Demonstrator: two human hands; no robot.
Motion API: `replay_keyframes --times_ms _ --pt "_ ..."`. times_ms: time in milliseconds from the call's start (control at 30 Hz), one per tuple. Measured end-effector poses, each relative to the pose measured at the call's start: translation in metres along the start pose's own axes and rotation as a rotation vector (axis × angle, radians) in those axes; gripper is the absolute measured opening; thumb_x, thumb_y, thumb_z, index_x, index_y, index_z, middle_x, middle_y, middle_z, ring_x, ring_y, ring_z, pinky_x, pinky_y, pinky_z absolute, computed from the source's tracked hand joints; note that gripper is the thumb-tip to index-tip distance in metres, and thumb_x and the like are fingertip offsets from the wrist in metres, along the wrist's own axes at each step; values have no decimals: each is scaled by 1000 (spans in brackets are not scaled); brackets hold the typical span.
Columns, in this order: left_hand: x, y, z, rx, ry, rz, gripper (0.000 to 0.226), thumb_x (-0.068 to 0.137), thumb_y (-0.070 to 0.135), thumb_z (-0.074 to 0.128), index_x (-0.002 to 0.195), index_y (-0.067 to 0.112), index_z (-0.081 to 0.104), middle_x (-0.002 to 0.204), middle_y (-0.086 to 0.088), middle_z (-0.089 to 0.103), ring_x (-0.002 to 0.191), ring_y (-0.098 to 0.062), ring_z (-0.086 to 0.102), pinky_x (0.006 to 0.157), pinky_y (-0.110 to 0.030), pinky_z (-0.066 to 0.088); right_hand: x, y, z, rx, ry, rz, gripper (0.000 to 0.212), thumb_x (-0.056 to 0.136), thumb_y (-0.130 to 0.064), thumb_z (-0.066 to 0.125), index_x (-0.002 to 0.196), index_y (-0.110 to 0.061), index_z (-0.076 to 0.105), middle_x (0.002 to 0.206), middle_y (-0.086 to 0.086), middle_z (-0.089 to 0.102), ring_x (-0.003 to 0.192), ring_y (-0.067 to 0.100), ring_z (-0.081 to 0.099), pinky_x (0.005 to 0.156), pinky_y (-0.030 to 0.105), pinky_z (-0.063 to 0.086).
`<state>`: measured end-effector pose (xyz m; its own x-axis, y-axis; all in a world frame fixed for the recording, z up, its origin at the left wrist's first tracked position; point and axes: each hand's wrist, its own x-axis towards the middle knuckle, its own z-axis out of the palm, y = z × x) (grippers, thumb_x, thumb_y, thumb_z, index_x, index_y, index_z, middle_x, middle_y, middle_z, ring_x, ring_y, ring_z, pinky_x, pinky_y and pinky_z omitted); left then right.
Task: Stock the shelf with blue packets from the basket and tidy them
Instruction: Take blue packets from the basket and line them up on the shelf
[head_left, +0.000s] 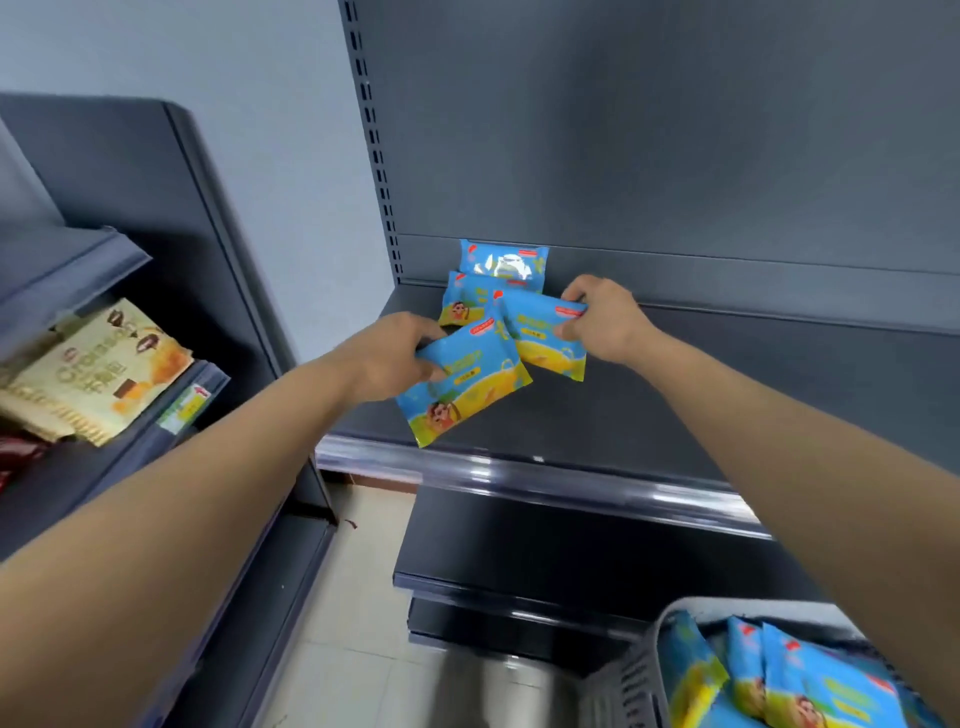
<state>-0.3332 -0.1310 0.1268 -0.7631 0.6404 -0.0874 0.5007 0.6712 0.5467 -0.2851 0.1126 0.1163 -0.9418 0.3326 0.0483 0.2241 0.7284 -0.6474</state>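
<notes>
Over the dark shelf (675, 395), my left hand (395, 358) grips the upper left corner of a blue and yellow packet (467, 387) that tilts above the shelf's front left part. My right hand (597, 317) pinches the top right edge of a second blue packet (545, 338) just behind it. Two more blue packets sit near the back wall: one stands upright (504, 262), another (465, 299) leans in front of it. The grey basket (634, 675) at the bottom right holds several more blue packets (800, 680).
A neighbouring shelf unit on the left carries beige snack bags (88, 374) and a price tag rail (187, 405). A lower dark shelf (519, 545) juts out beneath. Tiled floor (363, 545) shows between the units. The shelf's right part is bare.
</notes>
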Motion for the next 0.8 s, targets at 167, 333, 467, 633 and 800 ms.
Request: replay_keyframes --times_ms 167,333,467,633,800 --pt "26 -25 -9 65 21 -7 17 80 13 70 97 14 67 87 0 63 79 -16 56 73 -28 45 37 -3 26 27 -43 -23 28 76 -6 72 103 -8 61 100 5 49 81 18 47 65 23 39" --pt "51 -40 -8 79 51 15 18 82 13 65 100 17 66 87 4 60 80 -15 54 70 -24 40 67 -1 45 49 -36 12 34 78 -3 68 110 -10 59 106 5 50 81 18 53 65 23 41" --pt "71 -45 -5 73 112 14 21 84 13 61 105 17 64 96 1 61 84 -16 54 72 -25 40 83 6 49 84 10 80 38 77 -2 67 112 -9 55 98 7 52 72 18 54 63 27 46" --pt "93 -46 -5 90 57 13 30 81 9 64 110 17 62 107 -2 62 93 -20 56 82 -32 47 96 10 50 107 28 103 37 78 -2 67 111 -9 52 96 6 52 69 17 56 61 29 52" --pt "119 -41 -3 137 -10 22 42 78 8 67 117 17 59 112 -2 58 90 -16 52 77 -30 46 101 16 48 129 -9 100 45 82 3 61 124 -10 49 109 13 54 97 26 59 77 31 52"
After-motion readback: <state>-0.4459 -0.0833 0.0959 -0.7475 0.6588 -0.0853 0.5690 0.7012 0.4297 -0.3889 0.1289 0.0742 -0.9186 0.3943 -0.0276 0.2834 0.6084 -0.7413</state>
